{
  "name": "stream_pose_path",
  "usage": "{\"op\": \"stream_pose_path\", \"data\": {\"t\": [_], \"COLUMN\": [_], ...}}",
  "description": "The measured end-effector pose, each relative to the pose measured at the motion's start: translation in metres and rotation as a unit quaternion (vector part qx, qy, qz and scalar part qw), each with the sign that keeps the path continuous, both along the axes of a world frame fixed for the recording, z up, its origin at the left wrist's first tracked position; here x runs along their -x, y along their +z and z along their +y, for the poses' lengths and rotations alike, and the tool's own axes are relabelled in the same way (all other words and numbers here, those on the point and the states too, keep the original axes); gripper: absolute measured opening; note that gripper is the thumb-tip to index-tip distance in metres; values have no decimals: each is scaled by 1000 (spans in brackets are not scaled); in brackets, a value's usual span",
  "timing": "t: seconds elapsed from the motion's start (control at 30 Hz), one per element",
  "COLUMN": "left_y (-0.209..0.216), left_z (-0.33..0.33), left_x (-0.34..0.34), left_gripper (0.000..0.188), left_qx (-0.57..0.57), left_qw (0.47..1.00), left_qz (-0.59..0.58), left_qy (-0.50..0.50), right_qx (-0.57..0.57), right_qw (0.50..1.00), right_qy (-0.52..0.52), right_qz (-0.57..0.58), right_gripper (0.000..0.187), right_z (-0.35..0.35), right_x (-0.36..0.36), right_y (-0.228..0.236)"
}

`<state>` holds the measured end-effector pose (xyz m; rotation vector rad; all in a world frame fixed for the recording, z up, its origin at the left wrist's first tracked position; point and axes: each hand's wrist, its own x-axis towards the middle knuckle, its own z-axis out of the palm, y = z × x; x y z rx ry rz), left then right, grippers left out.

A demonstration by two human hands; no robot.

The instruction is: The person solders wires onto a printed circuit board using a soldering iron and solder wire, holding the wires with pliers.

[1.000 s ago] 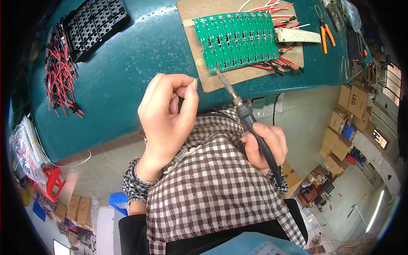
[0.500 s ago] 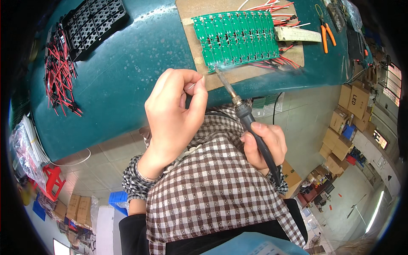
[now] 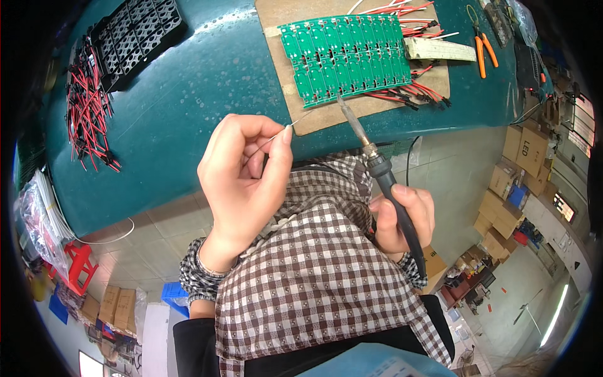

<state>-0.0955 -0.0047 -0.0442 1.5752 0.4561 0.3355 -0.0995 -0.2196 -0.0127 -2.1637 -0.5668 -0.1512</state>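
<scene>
My left hand [image 3: 242, 173] pinches a thin strand of solder wire [image 3: 300, 119] between thumb and fingers. The strand points up toward the lower edge of a green circuit board panel [image 3: 345, 60]. In my right hand [image 3: 405, 217] is a soldering iron [image 3: 380, 164] with a black handle, held like a pen. Its tip is at the panel's lower edge, near the middle; whether it touches cannot be made out. The panel lies on a brown board [image 3: 308, 124], and red, black and white wires [image 3: 433, 94] stick out from beneath its right side.
A whitish bar [image 3: 440, 49] lies against the panel's right end. Beyond it are orange-handled pliers [image 3: 482, 53]. At the far left, a black perforated tray [image 3: 135, 38] stands by a heap of red and black wires [image 3: 88, 113]. The green table's [image 3: 169, 151] near edge runs before me.
The iron has moved right along the panel's lower edge. My left hand has drawn back left and down, with more solder wire showing. The panel has shifted slightly left.
</scene>
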Motion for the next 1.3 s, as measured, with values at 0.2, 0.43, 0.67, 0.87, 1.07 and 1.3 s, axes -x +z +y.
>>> {"op": "stream_pose_path", "data": {"t": [0.2,0.43,0.67,0.87,1.07,1.3], "left_y": [-6,-6,-3,-4,-3,2], "left_z": [-2,-2,4,4,3,0], "left_x": [-10,-10,-1,-4,-5,-4], "left_gripper": [7,7,7,7,7,7], "left_qx": [-96,-105,-91,-92,-100,-88], "left_qw": [995,994,995,995,994,996], "left_qz": [15,20,44,44,45,26], "left_qy": [-28,-20,-16,-19,-26,-23], "right_qx": [14,24,-2,-4,-3,-19], "right_qw": [999,999,1000,999,1000,1000], "right_qy": [21,25,16,14,9,-4], "right_qz": [20,26,23,31,29,19], "right_gripper": [34,34,34,34,33,35], "right_z": [4,6,5,7,7,4], "right_x": [-2,-4,0,-1,0,2], "right_y": [3,3,1,2,1,0]}}
